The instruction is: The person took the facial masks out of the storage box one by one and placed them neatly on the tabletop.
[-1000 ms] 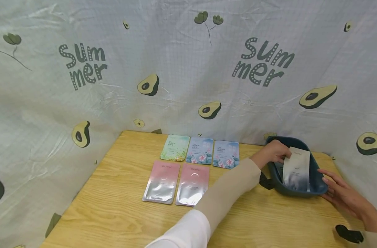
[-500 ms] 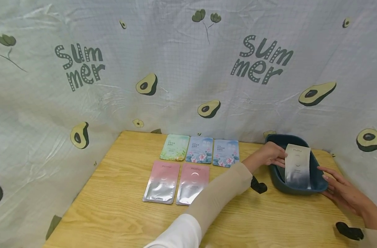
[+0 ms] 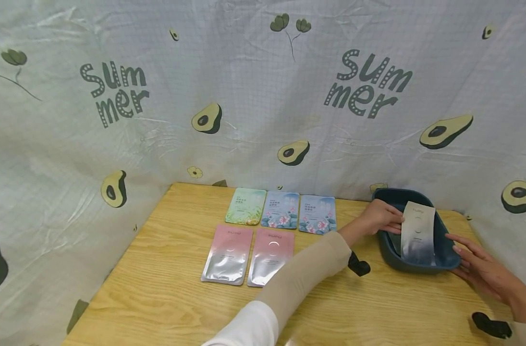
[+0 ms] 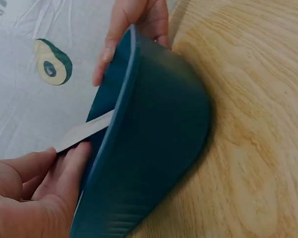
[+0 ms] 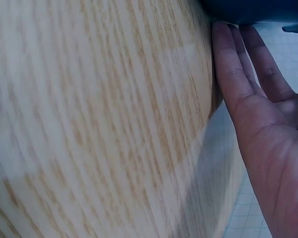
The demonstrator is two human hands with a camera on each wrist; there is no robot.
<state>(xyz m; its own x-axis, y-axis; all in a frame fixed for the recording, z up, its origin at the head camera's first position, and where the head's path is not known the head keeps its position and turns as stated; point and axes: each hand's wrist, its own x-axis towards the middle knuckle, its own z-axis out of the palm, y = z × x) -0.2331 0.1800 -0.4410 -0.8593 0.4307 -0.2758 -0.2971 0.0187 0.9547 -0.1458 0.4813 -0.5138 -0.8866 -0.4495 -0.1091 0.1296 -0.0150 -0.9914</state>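
A cream-to-grey face mask packet leans inside the dark blue plastic basket at the right of the table. My left hand reaches over the basket's left rim and pinches the packet's left edge between thumb and fingers. In the left wrist view the packet appears nearly edge-on, sloping down behind the rim. My right hand touches the basket's right side with extended fingers. Part of another packet shows under the left hand in the basket, mostly hidden.
Two pink-and-silver packets lie left of my left forearm. Behind them, a green packet and two blue floral packets form a row. A printed curtain hangs along the wooden table's back and sides.
My left hand has shifted from the packet's top left corner to lower on its left edge, and its wrist has drawn back a little leftward. The right hand stays at the basket.
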